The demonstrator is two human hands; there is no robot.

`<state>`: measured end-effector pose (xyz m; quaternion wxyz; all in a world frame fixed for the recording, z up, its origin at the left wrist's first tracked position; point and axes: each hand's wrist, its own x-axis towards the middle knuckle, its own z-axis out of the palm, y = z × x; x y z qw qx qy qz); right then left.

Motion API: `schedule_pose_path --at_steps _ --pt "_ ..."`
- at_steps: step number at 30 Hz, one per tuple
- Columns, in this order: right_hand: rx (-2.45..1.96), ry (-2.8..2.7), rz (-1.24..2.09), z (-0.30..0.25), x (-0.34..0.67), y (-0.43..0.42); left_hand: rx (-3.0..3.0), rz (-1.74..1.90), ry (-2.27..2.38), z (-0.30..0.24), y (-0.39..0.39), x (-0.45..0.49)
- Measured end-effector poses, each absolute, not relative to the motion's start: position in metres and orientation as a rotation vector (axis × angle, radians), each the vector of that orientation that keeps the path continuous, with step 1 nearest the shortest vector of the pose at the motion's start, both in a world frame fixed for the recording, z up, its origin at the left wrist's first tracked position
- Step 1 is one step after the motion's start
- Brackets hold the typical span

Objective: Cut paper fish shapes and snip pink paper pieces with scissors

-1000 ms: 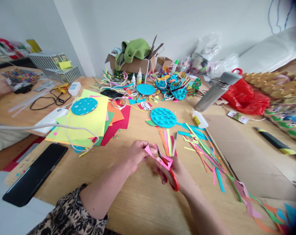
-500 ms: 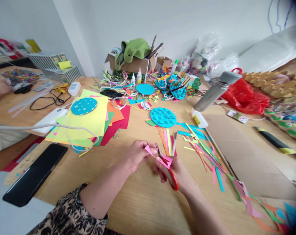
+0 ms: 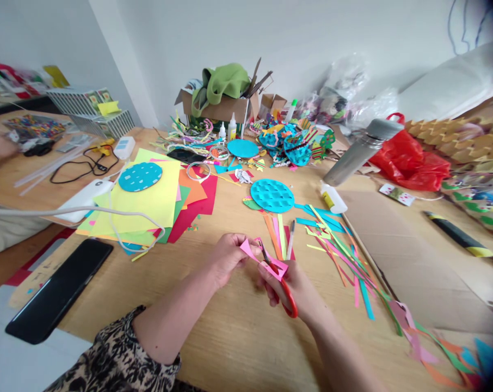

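Observation:
My left hand (image 3: 231, 254) pinches a small piece of pink paper (image 3: 250, 249) above the front of the wooden table. In my right hand (image 3: 285, 283) are red-handled scissors (image 3: 289, 301), their blades pointing up and left beside the pink paper. More of the pink paper lies against the fingers of my right hand. Just beyond the hands are upright-lying paper strips (image 3: 279, 234) and a pen (image 3: 291, 239). A round blue paper disc (image 3: 272, 196) with small raised flaps lies farther back, a green paper shape showing at its left edge.
On the left are stacked coloured sheets (image 3: 148, 204), a black phone (image 3: 61, 288) and a white cable (image 3: 67, 210). Loose strips (image 3: 352, 267), a glue bottle (image 3: 333, 198), a grey flask (image 3: 358, 152) and cardboard (image 3: 410, 256) lie right. Another person's arm (image 3: 22, 253) is at far left.
Almost nothing differs. Both hands, the scissors and the pink paper keep nearly the same position, and the view has shifted very slightly.

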<state>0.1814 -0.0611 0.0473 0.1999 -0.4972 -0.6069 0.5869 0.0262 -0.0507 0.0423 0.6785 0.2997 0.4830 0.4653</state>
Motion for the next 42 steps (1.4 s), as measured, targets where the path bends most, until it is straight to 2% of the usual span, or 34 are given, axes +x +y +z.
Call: schedule_pose_path --at_steps 42 --pt "-1.357 -1.731 1.652 0.044 0.184 -0.061 0.782 1.001 1.102 0.039 -0.050 0.024"
